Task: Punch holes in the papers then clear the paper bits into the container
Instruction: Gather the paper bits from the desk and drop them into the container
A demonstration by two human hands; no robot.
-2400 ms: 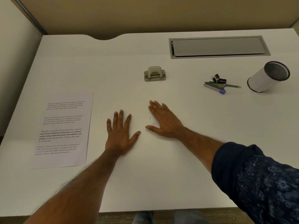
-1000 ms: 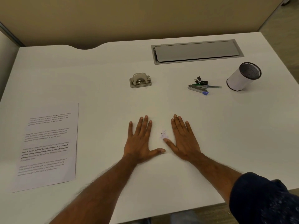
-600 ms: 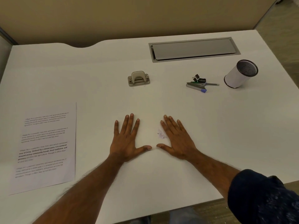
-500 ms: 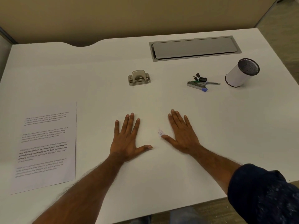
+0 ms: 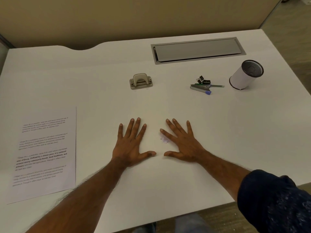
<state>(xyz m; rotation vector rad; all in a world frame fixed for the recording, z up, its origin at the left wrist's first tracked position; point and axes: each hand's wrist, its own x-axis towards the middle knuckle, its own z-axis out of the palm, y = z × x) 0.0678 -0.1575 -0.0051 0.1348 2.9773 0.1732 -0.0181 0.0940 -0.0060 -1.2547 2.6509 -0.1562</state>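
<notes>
Clearing step, by look of it. Left hand (image 5: 130, 145) and right hand (image 5: 182, 143) flat on white desk (image 5: 218, 132), fingers spread, holding nothing. Small pile of white paper bits (image 5: 164, 140) beside right forefinger. Next: gather bits, carry to white cylindrical mesh-topped container (image 5: 244, 75), well apart at far right.

Paper bits (image 5: 164, 140) on desk (image 5: 235, 132), between flat hands.
</notes>
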